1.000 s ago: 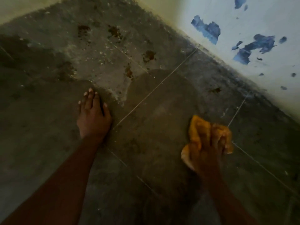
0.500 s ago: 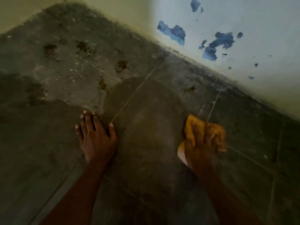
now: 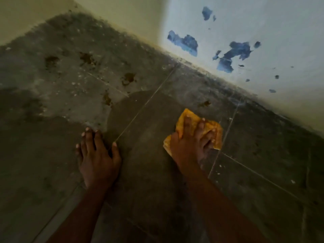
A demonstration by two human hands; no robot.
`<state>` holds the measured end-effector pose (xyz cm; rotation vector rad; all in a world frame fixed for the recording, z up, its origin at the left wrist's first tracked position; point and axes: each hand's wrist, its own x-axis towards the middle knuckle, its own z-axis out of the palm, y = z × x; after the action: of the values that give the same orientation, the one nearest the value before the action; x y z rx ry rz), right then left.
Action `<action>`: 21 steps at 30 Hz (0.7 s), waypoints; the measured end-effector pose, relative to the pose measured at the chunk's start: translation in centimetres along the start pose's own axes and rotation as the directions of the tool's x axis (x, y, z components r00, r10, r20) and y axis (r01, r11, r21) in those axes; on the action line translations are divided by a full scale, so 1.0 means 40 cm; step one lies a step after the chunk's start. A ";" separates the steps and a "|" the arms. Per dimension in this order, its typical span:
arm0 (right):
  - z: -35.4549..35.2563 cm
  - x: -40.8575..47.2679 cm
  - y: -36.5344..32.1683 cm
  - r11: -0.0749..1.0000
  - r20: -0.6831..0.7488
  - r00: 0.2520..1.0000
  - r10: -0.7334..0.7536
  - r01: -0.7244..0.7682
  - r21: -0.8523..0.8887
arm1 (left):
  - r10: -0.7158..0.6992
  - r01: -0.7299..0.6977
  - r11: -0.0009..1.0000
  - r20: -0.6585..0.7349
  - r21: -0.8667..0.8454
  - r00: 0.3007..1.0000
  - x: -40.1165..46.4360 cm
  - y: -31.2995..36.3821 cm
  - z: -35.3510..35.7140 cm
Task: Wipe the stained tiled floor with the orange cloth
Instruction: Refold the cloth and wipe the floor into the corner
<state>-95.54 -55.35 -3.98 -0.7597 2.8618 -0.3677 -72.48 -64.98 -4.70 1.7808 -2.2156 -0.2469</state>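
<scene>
- Your orange cloth (image 3: 198, 127) lies bunched on the tiled floor (image 3: 150, 172), on the dark tile near the wall (image 3: 263, 23), just short of a small brown spot (image 3: 204, 103).
- Your right hand (image 3: 191, 142) presses down flat on the cloth with the fingers (image 3: 187, 125) spread across it; this grip is a push from above, and you cannot tell whether any fabric is pinched beneath the palm.
- Your left hand (image 3: 97, 156) rests flat on the bare floor, fingers straight and slightly apart, holding nothing. Judging by the straight forearm behind it, it is propping your weight.
- A darker rounded patch (image 3: 140, 128) spreads between your two hands and looks damp, so that stretch has probably been wiped already.
- The paler, dusty area (image 3: 70, 95) beyond your left hand is flecked with white grit and seems untouched.
- Several brown stains (image 3: 128, 78) sit on the far tiles toward the corner, well apart from the cloth, and remain to be dealt with.
- The dark grime band (image 3: 228, 88) along the foot of the wall also looks uncleaned.
- Overall you appear to be somewhere in the middle of the job: one section done, the far tiles and the edge left.
- Both forearms reach forward and down, the right one angled toward the wall.
</scene>
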 end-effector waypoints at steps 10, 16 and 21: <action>0.051 -0.156 -0.099 0.882 -0.067 0.881 -0.469 0.461 -0.099 | 0.021 -0.013 0.991 0.057 -0.133 0.998 0.041 -0.132 -0.063; 0.144 -0.161 -0.451 0.810 0.035 0.809 -0.586 0.587 0.003 | -0.024 0.017 0.998 0.103 0.061 0.994 0.055 -0.378 -0.143; 0.096 -0.205 -0.273 0.660 0.112 0.658 -0.744 0.751 -0.028 | 0.002 -0.009 0.997 0.093 0.081 0.996 0.155 -0.444 -0.171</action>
<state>-82.58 -61.15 -3.93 -1.9188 2.3263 -0.2992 -55.04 -74.65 -3.03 1.8400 -2.3260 -0.2470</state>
